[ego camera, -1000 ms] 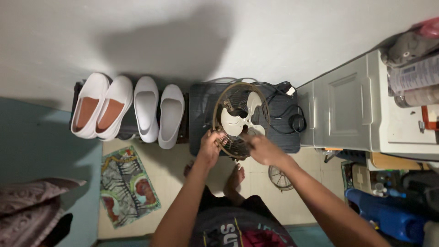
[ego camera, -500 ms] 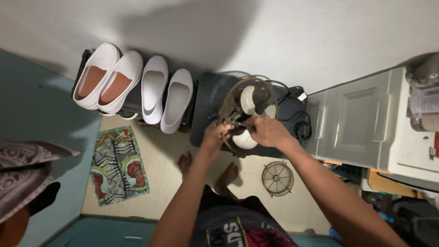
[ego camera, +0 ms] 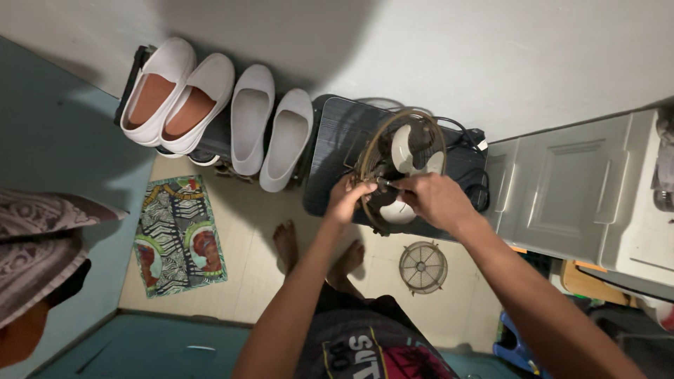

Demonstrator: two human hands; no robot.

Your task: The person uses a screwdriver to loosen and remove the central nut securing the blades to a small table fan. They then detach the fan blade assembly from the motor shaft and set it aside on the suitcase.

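Small fan (ego camera: 406,167) observed at centre frame, standing on a dark ribbed case (ego camera: 337,147) set against the wall. Its front guard is off; the rear wire ring and pale blades are exposed. Left hand (ego camera: 349,198) closes on the lower left rim of the ring, at about 7 o'clock of the fan. Right hand (ego camera: 434,198) sits at about 5 o'clock, fingers pinched narrow at the hub; what they pinch is too small to tell. The two hands nearly meet at the hub.

A round wire grille (ego camera: 423,267) lies flat on the tiled floor (ego camera: 246,231), at 6 o'clock of the fan and well apart from both hands. Black cable (ego camera: 481,189) is coiled on the case at 3 o'clock.

Four pale shoes (ego camera: 232,112) stand in a row on a low rack at 9 o'clock. A patterned mat (ego camera: 179,235) lies at 8 o'clock. Grey cabinet (ego camera: 562,189) at 3 o'clock (doors closed). Bare feet (ego camera: 316,253) stand on the floor below the case
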